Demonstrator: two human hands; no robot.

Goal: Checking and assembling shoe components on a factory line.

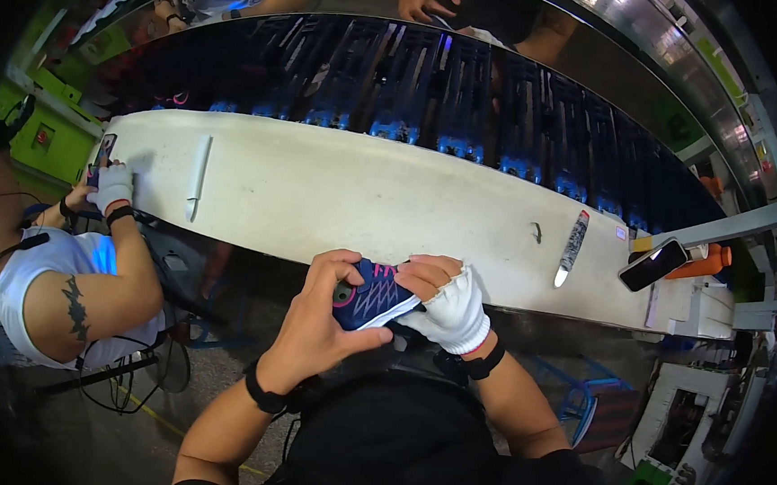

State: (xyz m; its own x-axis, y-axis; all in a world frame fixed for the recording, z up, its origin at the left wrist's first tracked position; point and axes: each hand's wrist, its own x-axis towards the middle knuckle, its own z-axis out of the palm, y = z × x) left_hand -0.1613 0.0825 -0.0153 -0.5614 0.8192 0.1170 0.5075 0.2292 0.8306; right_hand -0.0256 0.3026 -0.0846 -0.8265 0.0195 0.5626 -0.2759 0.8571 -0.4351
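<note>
A small navy shoe (pixel 374 297) with pink stitching and a white sole is held up just in front of the near edge of the long white desk (pixel 338 194), close to the body. The left hand (pixel 325 315), bare with a black wristband, is wrapped around the shoe's left end, thumb underneath, fingers curled over the top. The right hand (pixel 445 302), in a white fingerless glove, is clamped on the right end, bare fingertips pressed onto the upper. Both hands are closed on the shoe, which is tilted with its sole toward the lower right.

On the desk to the right, a slim knife-like tool (pixel 571 247) is seen lying by itself, with a dark phone (pixel 654 265) and an orange bottle (pixel 707 262) further right. A long white strip (pixel 198 178) lies on the left part of the desk. At far left, a co-worker's gloved hand (pixel 114 185) is rested at the desk's end. Beyond the desk, rows of dark blue pieces (pixel 435 93) are ranged on a conveyor.
</note>
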